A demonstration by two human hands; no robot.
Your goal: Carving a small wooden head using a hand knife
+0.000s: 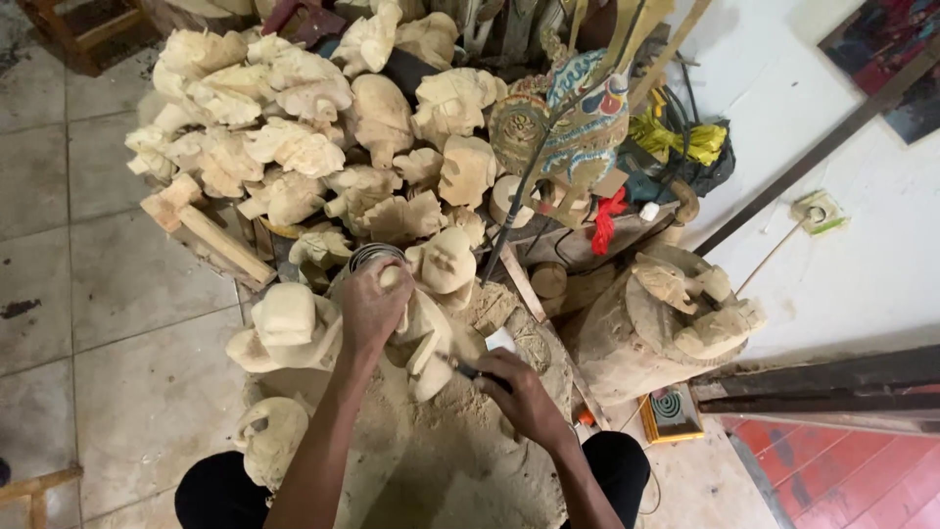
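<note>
My left hand [371, 307] grips a pale carved wooden figure [428, 345] from above, holding it on a sawdust-covered work block [441, 460]. My right hand [516, 388] is closed around a small dark-handled carving tool [466, 369], whose tip touches the figure's lower side. Another carved head [445, 262] with a round face stands just behind the held piece.
A big heap of unfinished carved wooden heads [294, 147] fills the top left. A painted puppet figure [578, 118] leans at the top middle. A stump with carved pieces [676, 313] stands at right, a small box [671, 414] below it. More carvings [284, 328] lie at left on the tiled floor.
</note>
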